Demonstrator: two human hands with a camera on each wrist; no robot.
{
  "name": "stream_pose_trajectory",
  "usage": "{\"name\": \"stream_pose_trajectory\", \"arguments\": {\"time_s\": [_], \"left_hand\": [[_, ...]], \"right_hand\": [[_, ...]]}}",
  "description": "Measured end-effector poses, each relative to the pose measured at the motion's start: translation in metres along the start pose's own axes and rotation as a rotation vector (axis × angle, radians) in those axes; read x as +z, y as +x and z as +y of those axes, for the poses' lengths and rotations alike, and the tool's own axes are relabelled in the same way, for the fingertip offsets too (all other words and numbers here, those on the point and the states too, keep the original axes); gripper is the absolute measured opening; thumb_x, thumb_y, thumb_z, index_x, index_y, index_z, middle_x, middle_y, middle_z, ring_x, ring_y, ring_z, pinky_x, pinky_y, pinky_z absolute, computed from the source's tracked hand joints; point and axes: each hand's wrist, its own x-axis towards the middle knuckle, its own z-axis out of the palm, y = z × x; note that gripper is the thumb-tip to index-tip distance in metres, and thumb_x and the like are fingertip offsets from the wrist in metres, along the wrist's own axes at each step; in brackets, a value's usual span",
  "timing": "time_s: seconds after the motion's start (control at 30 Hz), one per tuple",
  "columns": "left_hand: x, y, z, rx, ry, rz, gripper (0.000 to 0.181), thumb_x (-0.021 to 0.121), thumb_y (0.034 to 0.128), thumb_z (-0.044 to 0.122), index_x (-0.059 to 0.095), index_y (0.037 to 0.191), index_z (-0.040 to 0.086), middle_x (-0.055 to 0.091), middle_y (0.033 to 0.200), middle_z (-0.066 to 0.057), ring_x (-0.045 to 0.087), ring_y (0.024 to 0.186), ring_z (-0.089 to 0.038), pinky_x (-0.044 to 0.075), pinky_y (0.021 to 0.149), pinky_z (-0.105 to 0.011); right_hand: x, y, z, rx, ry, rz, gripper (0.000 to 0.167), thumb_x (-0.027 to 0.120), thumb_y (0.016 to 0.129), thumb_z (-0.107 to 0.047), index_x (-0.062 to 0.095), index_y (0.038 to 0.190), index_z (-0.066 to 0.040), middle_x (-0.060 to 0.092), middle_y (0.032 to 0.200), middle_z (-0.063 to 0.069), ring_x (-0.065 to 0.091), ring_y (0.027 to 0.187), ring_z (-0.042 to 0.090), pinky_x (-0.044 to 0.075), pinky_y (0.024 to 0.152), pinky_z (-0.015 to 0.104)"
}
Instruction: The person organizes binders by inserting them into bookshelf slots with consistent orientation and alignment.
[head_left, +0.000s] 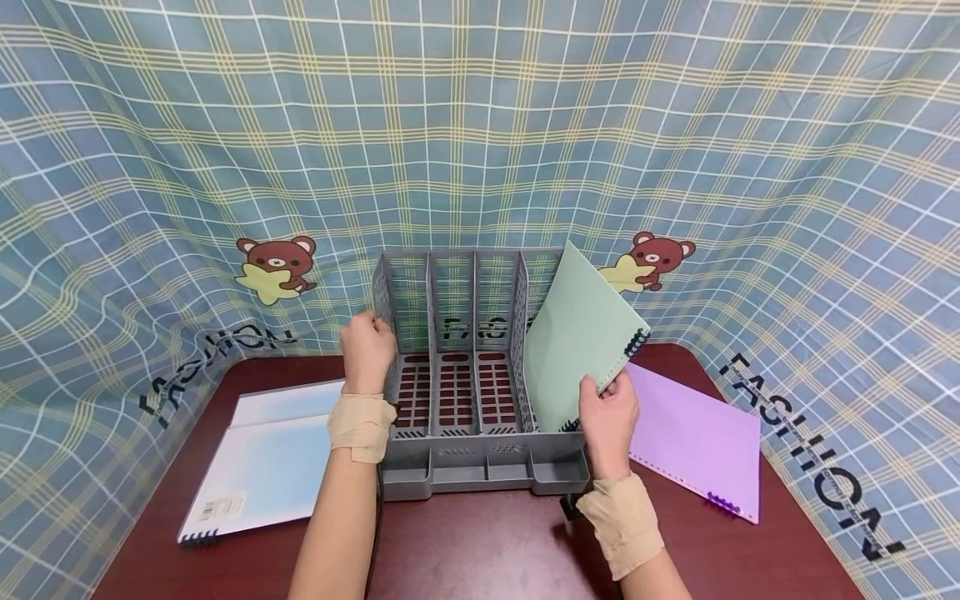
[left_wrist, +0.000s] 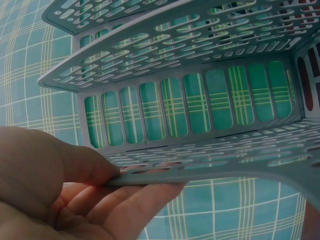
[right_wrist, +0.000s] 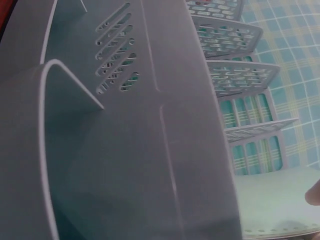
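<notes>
A grey file rack [head_left: 459, 475] with upright perforated dividers stands on the table. My left hand [head_left: 367, 350] pinches the edge of its left side panel [left_wrist: 200, 173] between thumb and fingers. With my right hand [head_left: 609, 417] I grip a light green spiral notebook [head_left: 577, 333] by its bound edge. The notebook leans at a slant at the rack's rightmost compartment, its lower corner behind the front wall [right_wrist: 150, 150]. It hides the rack's right side panel. Only a fingertip [right_wrist: 314, 194] of the right hand shows in the right wrist view, over the notebook.
To the left lie two overlapping white-and-blue notebooks [head_left: 262, 467], the nearer one spiral bound. A purple notebook [head_left: 697, 442] lies flat at the right. Small open trays [head_left: 457, 467] run along the rack's front. A plaid cloth [head_left: 480, 125] hangs behind and at both sides.
</notes>
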Motion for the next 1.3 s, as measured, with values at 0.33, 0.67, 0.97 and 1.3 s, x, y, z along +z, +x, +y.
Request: {"name": "stream_pose_trajectory", "arguments": {"time_s": [0.33,0.67,0.97,1.3], "left_hand": [[0.001,0.0,0.0,-0.035,-0.013,0.004,0.033,0.048,0.1058,0.009,0.051,0.073,0.007,0.046,0.059,-0.012,0.034,0.039,-0.018,0.033,0.043,-0.034],[-0.007,-0.004,0.008,-0.106,-0.035,-0.068,0.051,0.053,0.1051,0.019,0.048,0.151,-0.003,0.069,0.081,-0.03,0.031,0.033,-0.016,0.035,0.038,-0.033],[-0.023,-0.015,0.026,-0.056,-0.014,-0.045,0.054,0.052,0.1043,0.021,0.046,0.153,-0.002,0.043,0.045,-0.005,0.024,0.03,-0.014,0.031,0.034,-0.032],[-0.041,-0.019,0.043,-0.002,-0.049,0.016,0.056,0.054,0.104,0.02,0.044,0.156,0.002,0.039,0.043,-0.001,0.024,0.031,-0.014,0.03,0.034,-0.032]], "right_hand": [[-0.01,0.002,-0.009,-0.013,0.139,-0.073,0.042,0.065,0.097,-0.01,0.06,0.139,-0.006,0.072,0.126,0.013,0.07,0.114,0.018,0.051,0.091,0.014],[-0.034,0.005,-0.018,0.031,0.195,-0.121,0.066,0.068,0.099,-0.014,0.04,0.159,-0.01,0.05,0.154,0.016,0.052,0.139,0.029,0.043,0.113,0.038],[-0.065,0.004,-0.025,-0.008,0.151,-0.148,0.071,0.071,0.098,-0.018,0.037,0.161,-0.014,0.047,0.159,0.004,0.047,0.145,0.022,0.04,0.112,0.025],[-0.116,0.013,-0.018,-0.037,-0.116,-0.157,0.079,0.072,0.098,-0.03,0.03,0.164,-0.022,0.039,0.164,0.004,0.041,0.15,0.024,0.036,0.118,0.032]]}}
